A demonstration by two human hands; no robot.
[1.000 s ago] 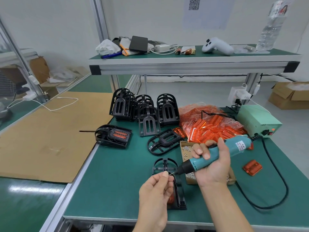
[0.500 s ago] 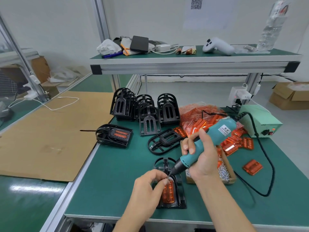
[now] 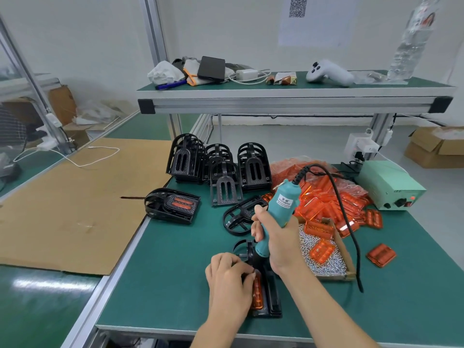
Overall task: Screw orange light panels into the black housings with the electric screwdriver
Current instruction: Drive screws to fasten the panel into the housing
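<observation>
A black housing [image 3: 272,301] lies near the table's front edge with an orange light panel [image 3: 257,295] set in it. My left hand [image 3: 229,278] rests on the housing's left side, its fingertips pinched together at the top of the panel. My right hand [image 3: 273,237] grips the teal electric screwdriver [image 3: 281,209], held steeply with its tip down on the housing beside my left fingertips; the tip itself is hidden. The screwdriver's black cord [image 3: 347,222] loops over to the right.
Stacked black housings [image 3: 221,167] stand behind, one finished housing [image 3: 173,205] lies left, another empty one [image 3: 239,216] in the middle. A heap of orange panels [image 3: 326,197], a cardboard tray of screws [image 3: 324,259], a loose panel [image 3: 381,254] and the green power supply [image 3: 390,187] are on the right.
My right hand swung the screwdriver from nearly level to steep and brought its tip down onto the housing. My left hand lowered onto the housing at the panel's top.
</observation>
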